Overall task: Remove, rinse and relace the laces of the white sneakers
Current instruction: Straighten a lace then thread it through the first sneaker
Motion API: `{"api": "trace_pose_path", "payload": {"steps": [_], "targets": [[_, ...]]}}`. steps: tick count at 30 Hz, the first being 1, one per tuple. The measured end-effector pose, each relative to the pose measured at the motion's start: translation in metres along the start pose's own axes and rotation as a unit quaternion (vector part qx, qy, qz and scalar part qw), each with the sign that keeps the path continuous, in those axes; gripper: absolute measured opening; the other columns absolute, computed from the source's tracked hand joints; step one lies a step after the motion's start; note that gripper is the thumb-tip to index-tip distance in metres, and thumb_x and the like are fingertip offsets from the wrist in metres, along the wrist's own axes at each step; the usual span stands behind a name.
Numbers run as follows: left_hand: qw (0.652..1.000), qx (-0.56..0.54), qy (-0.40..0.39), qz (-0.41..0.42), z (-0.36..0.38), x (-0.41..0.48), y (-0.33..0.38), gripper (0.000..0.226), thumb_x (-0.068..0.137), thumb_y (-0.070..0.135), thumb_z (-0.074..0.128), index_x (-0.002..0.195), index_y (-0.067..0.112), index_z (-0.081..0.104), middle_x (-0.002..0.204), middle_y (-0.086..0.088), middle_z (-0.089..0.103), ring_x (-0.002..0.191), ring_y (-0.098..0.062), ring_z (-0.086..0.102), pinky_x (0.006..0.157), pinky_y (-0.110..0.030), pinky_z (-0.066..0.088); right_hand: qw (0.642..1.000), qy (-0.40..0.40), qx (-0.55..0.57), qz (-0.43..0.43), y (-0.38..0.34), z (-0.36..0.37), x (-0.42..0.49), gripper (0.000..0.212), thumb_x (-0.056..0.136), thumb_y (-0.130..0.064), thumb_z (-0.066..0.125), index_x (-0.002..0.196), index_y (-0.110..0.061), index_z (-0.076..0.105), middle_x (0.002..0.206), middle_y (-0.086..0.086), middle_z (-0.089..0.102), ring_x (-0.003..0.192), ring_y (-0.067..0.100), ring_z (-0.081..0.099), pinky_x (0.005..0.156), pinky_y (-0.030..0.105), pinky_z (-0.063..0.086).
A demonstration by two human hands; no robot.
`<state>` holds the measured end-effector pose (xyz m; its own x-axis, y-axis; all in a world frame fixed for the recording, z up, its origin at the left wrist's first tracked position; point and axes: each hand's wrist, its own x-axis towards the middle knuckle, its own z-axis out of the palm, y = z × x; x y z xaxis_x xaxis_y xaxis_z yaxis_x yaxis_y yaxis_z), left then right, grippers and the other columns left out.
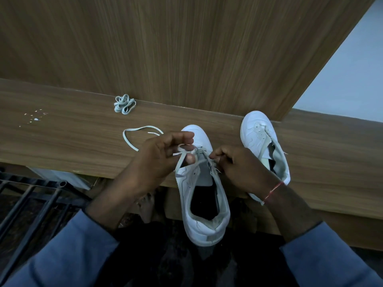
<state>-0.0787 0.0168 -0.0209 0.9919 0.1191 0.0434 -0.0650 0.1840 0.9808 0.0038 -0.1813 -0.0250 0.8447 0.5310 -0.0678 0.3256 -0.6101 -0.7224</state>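
Note:
A white sneaker (204,222) lies toe-away on the wooden ledge (62,139), its heel hanging over the front edge. My left hand (157,160) pinches a pale lace (132,131) near the lower eyelets; the lace loops away to the left over the ledge. My right hand (238,166) pinches the other strand at the sneaker's right eyelet row. The second white sneaker (259,133) lies to the right with no lace in it. A bundled second lace (125,104) rests against the back panel.
A tall wooden panel (186,48) rises behind the ledge. White specks (34,118) dot the ledge at the left. A black metal rack (31,195) stands below left. A bare foot (146,206) shows on the dark floor under the ledge.

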Motion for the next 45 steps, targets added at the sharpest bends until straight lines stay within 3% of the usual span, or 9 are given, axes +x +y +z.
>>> {"api": "trace_pose_path", "payload": {"steps": [10, 14, 17, 25, 29, 32, 39, 42, 45], "targets": [[0.981, 0.007, 0.179, 0.070, -0.007, 0.000, 0.007, 0.017, 0.088, -0.005, 0.058, 0.098, 0.006, 0.065, 0.087, -0.009, 0.073, 0.074, -0.019, 0.070, 0.073, -0.031, 0.059, 0.996, 0.016, -0.082, -0.028, 0.000, -0.002, -0.001, 0.012, 0.089, -0.016, 0.065, 0.084, -0.020, 0.075, 0.078, -0.009, 0.072, 0.073, 0.004, 0.064, 0.074, 0.028, 0.052], [0.980, 0.050, 0.182, 0.057, -0.003, 0.000, -0.002, 0.010, 0.092, 0.004, 0.058, 0.094, 0.005, 0.067, 0.080, -0.006, 0.072, 0.076, -0.020, 0.067, 0.074, -0.034, 0.055, 0.947, 0.194, -0.226, -0.123, -0.013, -0.011, 0.001, 0.013, 0.083, -0.019, 0.059, 0.074, -0.014, 0.067, 0.075, 0.000, 0.063, 0.073, 0.021, 0.059, 0.072, 0.043, 0.050], [0.978, 0.090, 0.182, 0.038, 0.007, -0.001, -0.009, 0.011, 0.093, 0.004, 0.056, 0.092, 0.004, 0.067, 0.079, -0.006, 0.072, 0.074, -0.017, 0.069, 0.072, -0.030, 0.056, 0.926, 0.329, -0.145, -0.118, -0.019, -0.023, 0.000, 0.009, 0.085, -0.014, 0.060, 0.078, -0.010, 0.063, 0.073, 0.002, 0.065, 0.070, 0.022, 0.061, 0.068, 0.043, 0.051], [0.938, 0.301, 0.106, 0.137, 0.025, -0.003, -0.021, 0.016, 0.080, 0.009, 0.064, 0.094, 0.015, 0.070, 0.092, 0.007, 0.069, 0.080, -0.004, 0.066, 0.072, -0.016, 0.052, 0.955, 0.244, -0.169, 0.002, 0.009, -0.026, 0.004, 0.014, 0.088, -0.013, 0.062, 0.099, -0.016, 0.070, 0.102, 0.004, 0.069, 0.098, 0.022, 0.063, 0.088, 0.044, 0.052], [0.926, 0.323, 0.115, 0.159, 0.028, -0.003, -0.026, 0.017, 0.078, 0.010, 0.066, 0.094, 0.013, 0.070, 0.090, 0.004, 0.069, 0.077, -0.004, 0.065, 0.070, -0.015, 0.052, 0.984, 0.135, -0.024, 0.112, -0.013, -0.023, -0.005, 0.038, 0.088, -0.046, 0.064, 0.068, -0.015, 0.068, 0.061, 0.002, 0.068, 0.056, 0.015, 0.065, 0.056, 0.032, 0.053], [0.930, 0.304, 0.161, 0.129, 0.031, -0.006, -0.025, 0.013, 0.079, 0.005, 0.071, 0.088, 0.015, 0.071, 0.081, 0.007, 0.069, 0.069, -0.004, 0.065, 0.065, -0.011, 0.048, 0.984, 0.016, 0.053, 0.172, -0.020, 0.001, -0.014, 0.053, 0.086, -0.058, 0.061, 0.072, -0.008, 0.071, 0.060, 0.009, 0.067, 0.047, 0.020, 0.060, 0.042, 0.027, 0.047], [0.952, 0.254, 0.166, 0.029, 0.033, -0.003, -0.031, 0.017, 0.080, 0.008, 0.072, 0.084, 0.024, 0.072, 0.073, 0.009, 0.071, 0.065, -0.004, 0.067, 0.062, -0.016, 0.050, 0.979, 0.154, 0.104, 0.082, -0.024, 0.016, 0.001, 0.027, 0.097, -0.027, 0.055, 0.079, -0.007, 0.060, 0.071, 0.006, 0.070, 0.067, 0.021, 0.067, 0.072, 0.044, 0.056], [0.956, 0.254, 0.147, 0.016, 0.035, -0.003, -0.035, 0.011, 0.080, 0.012, 0.075, 0.085, 0.021, 0.071, 0.073, 0.008, 0.069, 0.063, -0.001, 0.063, 0.060, -0.014, 0.049, 0.893, 0.227, 0.377, 0.090, -0.036, -0.001, -0.001, 0.022, 0.104, -0.024, 0.043, 0.089, -0.009, 0.051, 0.078, 0.014, 0.074, 0.075, 0.031, 0.073, 0.068, 0.043, 0.058], [0.945, 0.293, 0.126, 0.068, 0.039, -0.004, -0.034, 0.014, 0.079, 0.009, 0.075, 0.086, 0.021, 0.070, 0.082, 0.008, 0.064, 0.069, -0.002, 0.061, 0.063, -0.012, 0.047, 0.862, 0.272, 0.417, 0.092, -0.033, -0.015, -0.002, 0.020, 0.103, -0.027, 0.045, 0.098, -0.010, 0.052, 0.080, 0.014, 0.074, 0.077, 0.031, 0.073, 0.066, 0.040, 0.058]]}}
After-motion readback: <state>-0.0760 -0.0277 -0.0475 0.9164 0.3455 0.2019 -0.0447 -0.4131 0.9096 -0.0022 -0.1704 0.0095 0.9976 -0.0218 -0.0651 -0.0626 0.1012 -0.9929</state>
